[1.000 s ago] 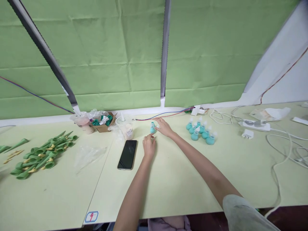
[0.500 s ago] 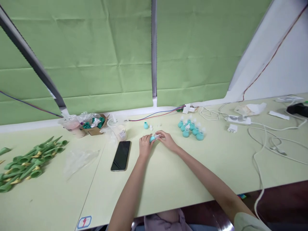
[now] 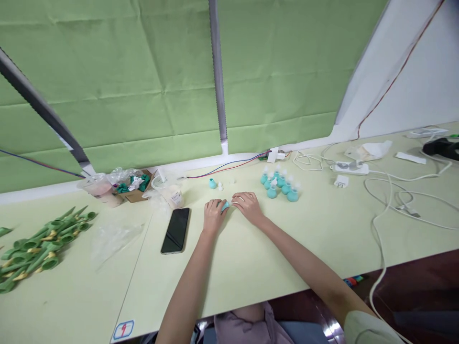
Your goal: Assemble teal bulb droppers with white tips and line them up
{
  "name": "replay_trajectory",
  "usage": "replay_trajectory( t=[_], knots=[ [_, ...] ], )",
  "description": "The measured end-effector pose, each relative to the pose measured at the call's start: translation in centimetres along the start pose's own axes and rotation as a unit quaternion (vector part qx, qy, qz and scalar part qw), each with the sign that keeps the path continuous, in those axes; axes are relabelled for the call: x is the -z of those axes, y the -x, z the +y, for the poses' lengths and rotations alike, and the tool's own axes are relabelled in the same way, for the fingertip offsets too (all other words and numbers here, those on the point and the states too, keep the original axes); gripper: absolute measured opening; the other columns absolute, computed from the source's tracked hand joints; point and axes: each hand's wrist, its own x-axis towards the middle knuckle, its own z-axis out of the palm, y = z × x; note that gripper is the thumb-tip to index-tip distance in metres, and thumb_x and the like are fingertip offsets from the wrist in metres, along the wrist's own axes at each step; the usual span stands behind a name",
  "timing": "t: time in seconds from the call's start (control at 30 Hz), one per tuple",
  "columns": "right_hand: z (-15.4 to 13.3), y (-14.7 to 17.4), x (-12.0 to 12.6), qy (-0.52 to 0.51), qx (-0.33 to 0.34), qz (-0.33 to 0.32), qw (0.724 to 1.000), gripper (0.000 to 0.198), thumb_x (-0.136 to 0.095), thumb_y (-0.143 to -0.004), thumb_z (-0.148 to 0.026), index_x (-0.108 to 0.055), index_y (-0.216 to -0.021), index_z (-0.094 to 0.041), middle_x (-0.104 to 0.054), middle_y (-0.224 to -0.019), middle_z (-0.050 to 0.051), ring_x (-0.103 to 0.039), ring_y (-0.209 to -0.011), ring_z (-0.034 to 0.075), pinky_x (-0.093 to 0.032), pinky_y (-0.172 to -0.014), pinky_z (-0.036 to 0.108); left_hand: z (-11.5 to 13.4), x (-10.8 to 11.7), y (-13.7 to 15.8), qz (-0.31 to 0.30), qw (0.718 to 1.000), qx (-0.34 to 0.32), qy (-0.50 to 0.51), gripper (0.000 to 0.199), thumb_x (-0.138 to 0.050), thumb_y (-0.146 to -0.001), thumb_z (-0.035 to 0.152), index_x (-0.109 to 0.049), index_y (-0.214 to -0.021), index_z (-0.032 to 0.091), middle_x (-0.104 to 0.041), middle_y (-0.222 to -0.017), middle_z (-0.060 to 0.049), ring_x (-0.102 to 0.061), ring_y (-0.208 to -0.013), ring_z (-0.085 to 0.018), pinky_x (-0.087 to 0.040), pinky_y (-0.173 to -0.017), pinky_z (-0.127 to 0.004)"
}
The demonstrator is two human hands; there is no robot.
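My left hand [image 3: 213, 216] is closed around a small turquoise bottle [image 3: 225, 206], which lies tilted on its side with its mouth toward the right. My right hand [image 3: 248, 208] is at that end, fingers bent together on a small clear piece, mostly hidden by the fingertips. Just beyond the hands, a turquoise bottle without a top [image 3: 212, 183] stands upright beside a small white stopper [image 3: 220, 186]. To the right is a group of several turquoise bottles [image 3: 271, 192] with clear or white tops.
A black phone [image 3: 175, 231] lies left of my left arm. Further left are green flared tubes [image 3: 46, 243], a clear plastic bag [image 3: 114, 239], a cardboard box [image 3: 136, 195] and a lidded cup [image 3: 103, 188]. White cables [image 3: 385, 224] and a power strip [image 3: 349, 167] occupy the right side.
The view has shifted slightly. My right fingers have curled closer around the bottle's mouth end, and the clear piece that showed between the hands is now mostly covered.
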Motion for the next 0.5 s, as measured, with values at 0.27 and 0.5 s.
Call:
replay_trajectory(
  t=[0.27, 0.5],
  knots=[
    [0.38, -0.24, 0.10, 0.018, 0.021, -0.069, 0.997, 0.019, -0.040, -0.089, -0.019, -0.059, -0.090, -0.021, -0.058, -0.101, 0.006, -0.047, -0.095, 0.018, -0.031, -0.079, 0.032, 0.05, 0.08, 0.01, -0.043, 0.999, -0.034, 0.001, 0.023, -0.049, -0.083, 0.030, -0.057, -0.105, 0.026, -0.058, -0.093, -0.007, -0.050, -0.090, -0.019, -0.035, -0.079, -0.033],
    [0.83, -0.33, -0.08, -0.032, 0.031, -0.118, 0.992, 0.011, -0.043, -0.087, -0.014, -0.053, -0.085, -0.018, -0.055, -0.090, 0.005, -0.045, -0.086, 0.018, -0.036, -0.077, 0.030, 0.20, 0.16, -0.08, -0.061, 0.997, -0.043, -0.002, 0.022, -0.050, -0.083, 0.029, -0.058, -0.103, 0.026, -0.058, -0.093, -0.007, -0.049, -0.090, -0.020, -0.036, -0.076, -0.033]
  ],
)
